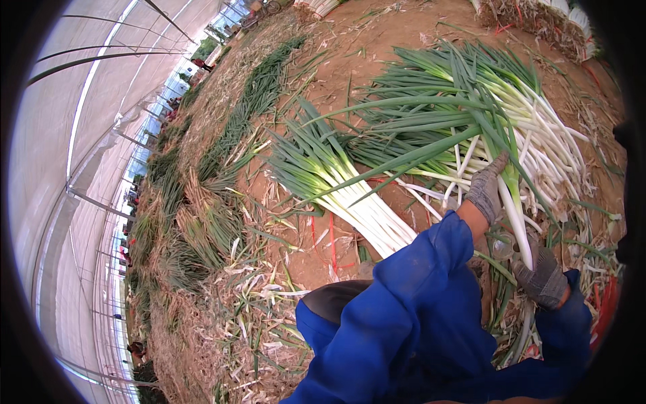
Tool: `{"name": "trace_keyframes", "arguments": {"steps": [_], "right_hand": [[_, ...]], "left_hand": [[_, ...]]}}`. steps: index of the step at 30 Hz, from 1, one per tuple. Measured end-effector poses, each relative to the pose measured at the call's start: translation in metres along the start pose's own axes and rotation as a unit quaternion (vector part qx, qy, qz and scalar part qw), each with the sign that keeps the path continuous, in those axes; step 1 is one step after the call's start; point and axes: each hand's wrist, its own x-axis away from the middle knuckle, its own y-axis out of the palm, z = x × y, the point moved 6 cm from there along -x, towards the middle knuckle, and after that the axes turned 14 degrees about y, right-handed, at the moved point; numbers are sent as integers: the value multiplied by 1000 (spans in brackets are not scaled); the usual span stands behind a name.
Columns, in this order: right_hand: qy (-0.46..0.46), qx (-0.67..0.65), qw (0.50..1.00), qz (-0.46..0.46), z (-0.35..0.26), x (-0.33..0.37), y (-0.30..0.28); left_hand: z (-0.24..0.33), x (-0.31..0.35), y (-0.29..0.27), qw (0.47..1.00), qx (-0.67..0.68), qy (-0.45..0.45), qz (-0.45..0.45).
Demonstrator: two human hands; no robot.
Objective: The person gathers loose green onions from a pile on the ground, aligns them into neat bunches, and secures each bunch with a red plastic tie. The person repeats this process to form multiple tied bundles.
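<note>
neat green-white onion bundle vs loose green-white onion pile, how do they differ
The neat green-white onion bundle is narrow; the loose green-white onion pile spreads wider. The bundle's stalks lie nearly parallel; the pile's cross. Both have white stems and green leaves.

Smooth stalk (514, 214), cloth sleeve (404, 289) (matt).

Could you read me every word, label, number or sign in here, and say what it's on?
No readable text.
Held green onion: no lettering visible.
Left glove, right glove: none visible.
Blue sleeve: none visible.
Far background: too small and blurred to tell.
</note>
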Motion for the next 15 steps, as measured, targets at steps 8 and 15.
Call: {"name": "trace_keyframes", "arguments": {"steps": [8,15], "right_hand": [[-96,-24,992,-81,-29,26,-8],[-39,-292,952,-87,22,-6,17]], "left_hand": [[69,87,34,980,9,196,-26],[146,107,97,865,-191,452,-104]]}}
